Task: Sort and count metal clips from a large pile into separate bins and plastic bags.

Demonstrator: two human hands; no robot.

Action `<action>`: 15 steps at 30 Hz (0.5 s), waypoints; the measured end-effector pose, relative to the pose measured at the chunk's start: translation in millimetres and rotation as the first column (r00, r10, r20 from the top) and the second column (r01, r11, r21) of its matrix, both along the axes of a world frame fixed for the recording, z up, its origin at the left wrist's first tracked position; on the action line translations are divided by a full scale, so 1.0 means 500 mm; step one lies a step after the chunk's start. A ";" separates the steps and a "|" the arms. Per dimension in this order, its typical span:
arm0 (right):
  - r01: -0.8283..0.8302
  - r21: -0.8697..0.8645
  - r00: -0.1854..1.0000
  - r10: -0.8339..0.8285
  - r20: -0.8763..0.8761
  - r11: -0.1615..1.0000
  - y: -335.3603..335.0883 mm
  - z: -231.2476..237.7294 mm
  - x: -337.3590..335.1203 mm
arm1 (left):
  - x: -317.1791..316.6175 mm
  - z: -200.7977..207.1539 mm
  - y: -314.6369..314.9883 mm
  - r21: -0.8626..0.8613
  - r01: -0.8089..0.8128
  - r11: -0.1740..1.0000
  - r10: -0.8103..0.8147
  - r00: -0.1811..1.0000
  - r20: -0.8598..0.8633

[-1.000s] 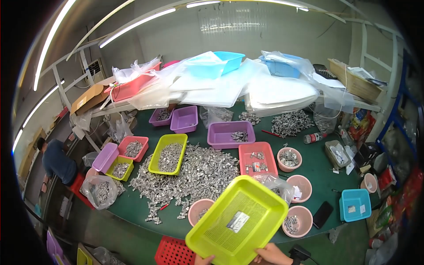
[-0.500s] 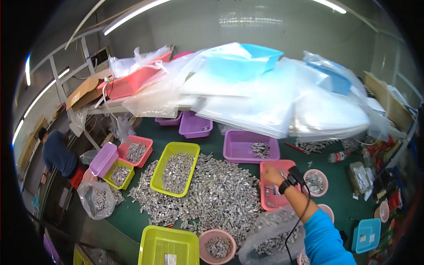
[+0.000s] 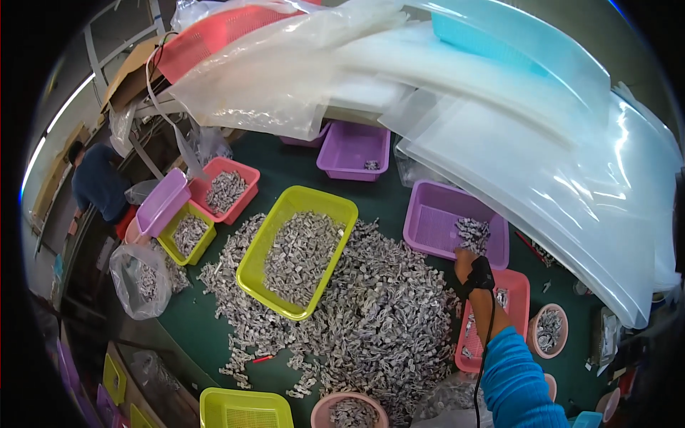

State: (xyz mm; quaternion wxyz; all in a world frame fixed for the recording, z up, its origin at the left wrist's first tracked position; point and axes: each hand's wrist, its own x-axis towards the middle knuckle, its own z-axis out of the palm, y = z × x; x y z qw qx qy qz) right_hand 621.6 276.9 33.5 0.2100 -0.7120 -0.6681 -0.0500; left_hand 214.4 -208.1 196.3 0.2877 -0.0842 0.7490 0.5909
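My right hand (image 3: 467, 265), with a black strap and cable at the wrist, reaches in from the lower right in a blue sleeve. It hovers at the near edge of the purple basket (image 3: 433, 246), above the far end of the red basket (image 3: 522, 303). Its fingers look curled together; whatever they hold is hidden. Small grey metal-looking parts (image 3: 473, 234) lie in the right half of the purple basket, and a few more are scattered in the red one. Left of the hand spreads a large heap of the same parts (image 3: 389, 321). My left hand is out of view.
A yellow-green basket (image 3: 250, 274) of parts rests on the heap. Pink bowls (image 3: 564, 324) and a clear bag (image 3: 435, 410) stand near my arm. Plastic sheets (image 3: 514, 178) overhang the far side. Another person (image 3: 103, 182) stands at the far left.
My right hand has moved from inside the red basket toward the far side, up to the purple basket's near edge. The view has tilted down and shifted.
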 end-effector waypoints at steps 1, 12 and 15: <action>-0.018 -0.130 0.996 0.029 0.083 0.991 -0.012 0.034 -0.012 | 0.004 -0.002 0.001 -0.007 -0.001 1.000 0.001 1.000 -0.010; -0.159 -0.117 0.980 0.171 0.101 0.980 -0.028 0.080 0.052 | -0.015 -0.024 -0.014 -0.037 0.078 0.996 -0.081 0.994 -0.072; -0.526 0.533 0.566 0.741 -0.362 0.663 -0.039 0.104 0.069 | -0.030 -0.037 -0.025 -0.046 0.117 0.992 -0.120 0.991 -0.063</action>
